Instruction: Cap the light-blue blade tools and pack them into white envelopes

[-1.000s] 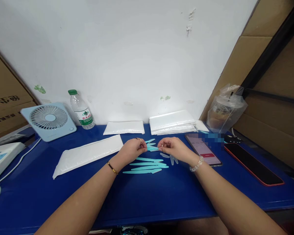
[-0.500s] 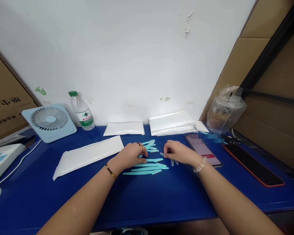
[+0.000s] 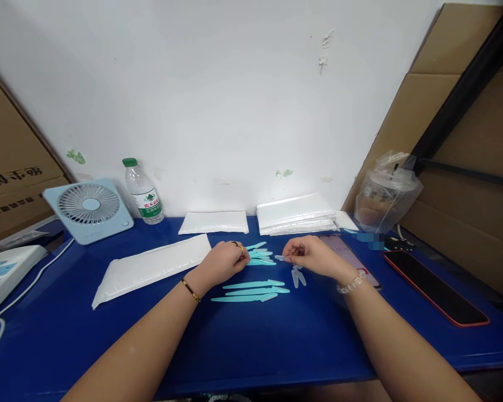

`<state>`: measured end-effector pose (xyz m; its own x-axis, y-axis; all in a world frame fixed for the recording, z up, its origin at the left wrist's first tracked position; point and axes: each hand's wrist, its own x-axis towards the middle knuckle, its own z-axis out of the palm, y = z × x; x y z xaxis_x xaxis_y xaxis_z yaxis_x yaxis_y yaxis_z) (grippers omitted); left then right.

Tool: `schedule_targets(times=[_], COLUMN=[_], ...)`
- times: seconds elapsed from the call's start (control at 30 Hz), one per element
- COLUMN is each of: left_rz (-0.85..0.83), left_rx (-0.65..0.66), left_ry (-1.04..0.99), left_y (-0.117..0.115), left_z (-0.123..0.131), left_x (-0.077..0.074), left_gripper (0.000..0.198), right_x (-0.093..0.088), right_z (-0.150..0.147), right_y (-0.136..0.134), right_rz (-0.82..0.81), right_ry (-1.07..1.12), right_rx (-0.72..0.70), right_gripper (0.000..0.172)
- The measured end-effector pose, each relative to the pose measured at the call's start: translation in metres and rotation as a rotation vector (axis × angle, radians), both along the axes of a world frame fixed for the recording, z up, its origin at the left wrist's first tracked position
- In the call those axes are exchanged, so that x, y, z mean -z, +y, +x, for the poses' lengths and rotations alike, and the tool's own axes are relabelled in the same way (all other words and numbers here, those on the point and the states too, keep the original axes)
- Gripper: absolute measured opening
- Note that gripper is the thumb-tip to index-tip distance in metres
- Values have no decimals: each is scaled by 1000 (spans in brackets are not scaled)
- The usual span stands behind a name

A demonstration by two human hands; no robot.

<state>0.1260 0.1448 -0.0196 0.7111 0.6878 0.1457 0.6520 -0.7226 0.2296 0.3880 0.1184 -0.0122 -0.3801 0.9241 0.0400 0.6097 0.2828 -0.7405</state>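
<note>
From here I see a blue table. Over it, my left hand pinches a teal stick, with other sticks lying nearby. My right hand pinches a clear cap, near some loose caps.

Over my head feed, the turquoise sticks are showing as smooth, opaque plastic, while the small pieces are looking like frosted, translucent plastic. I'm reading the bench as smooth and glossy, its surface giving off soft reflections. The padded envelope is showing a slight sheen and creased edges. The fan is appearing as satin plastic, and the bottle is gleaming as clear plastic. I'm seeing thin, crinkled plastic film in the bag, matt cardboard, and a matt wall bearing rough, flaked patches.
</note>
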Motion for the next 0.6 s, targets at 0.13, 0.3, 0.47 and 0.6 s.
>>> schedule_targets(times=[0.13, 0.3, 0.47, 0.6], left_rz=[-23, -15, 1, -15], left_rx=[-43, -30, -54, -105], left_ry=[-51, -79, -64, -82], left_y=[-1, -3, -2, -5], left_z=[1, 6, 9, 5], left_x=[-2, -2, 0, -3], left_gripper=[24, 26, 27, 22], right_x=[1, 7, 4, 2], right_z=[-1, -12, -7, 20], right_y=[0, -1, -1, 6], right_rz=[-27, -53, 12, 108], right_ry=[17, 79, 33, -221], right_rx=[-6, -8, -14, 42], right_gripper=[16, 17, 20, 14])
